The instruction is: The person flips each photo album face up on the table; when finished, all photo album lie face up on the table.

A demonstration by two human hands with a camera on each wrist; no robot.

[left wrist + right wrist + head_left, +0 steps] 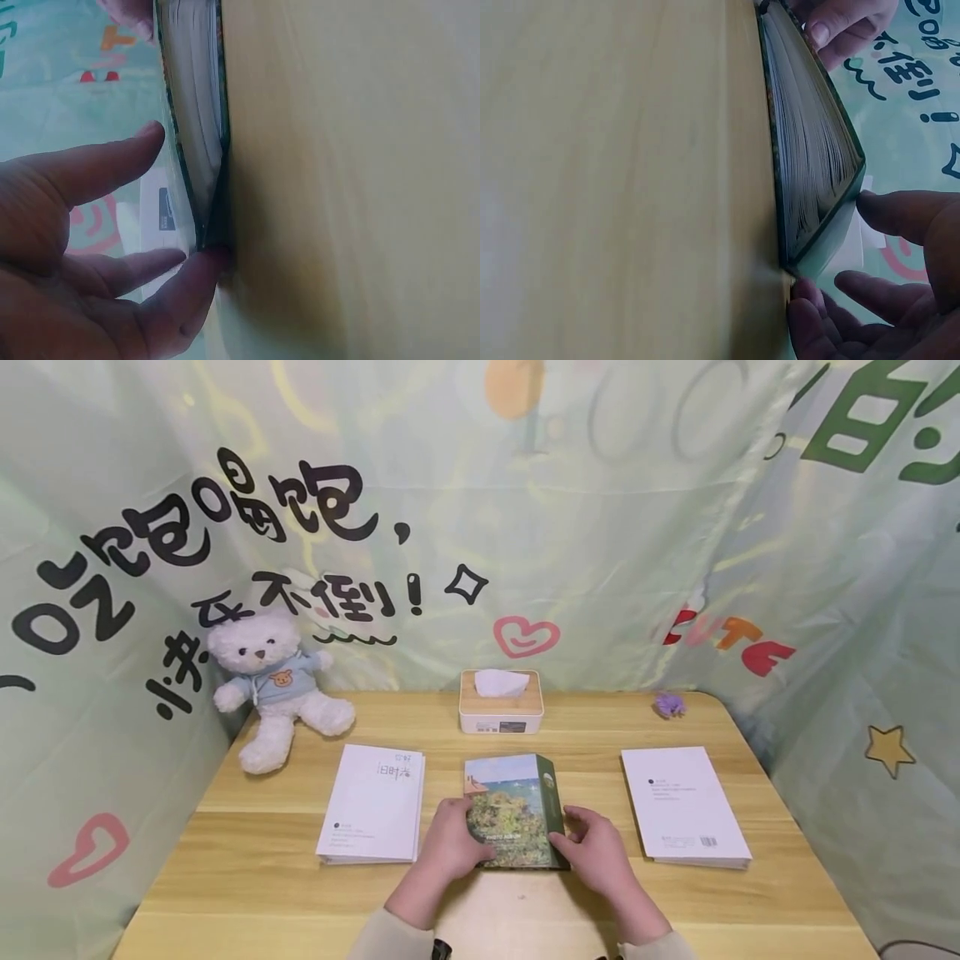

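A photo album with a painted seaside garden cover and dark green spine lies on the table, cover up. At its left edge, my left hand holds it, thumb over the lower cover. In the left wrist view, fingertips reach the album's lower edge beside the tabletop. Along the spine, my right hand grips the other side. The right wrist view has the right thumb against the upper spine edge and curled fingers at the lower one. White page edges show between the covers.
White books lie to the left and right of the album. Behind it stands a tissue box. A white teddy bear sits at the back left; a small purple object lies at the back right. Printed fabric surrounds the table.
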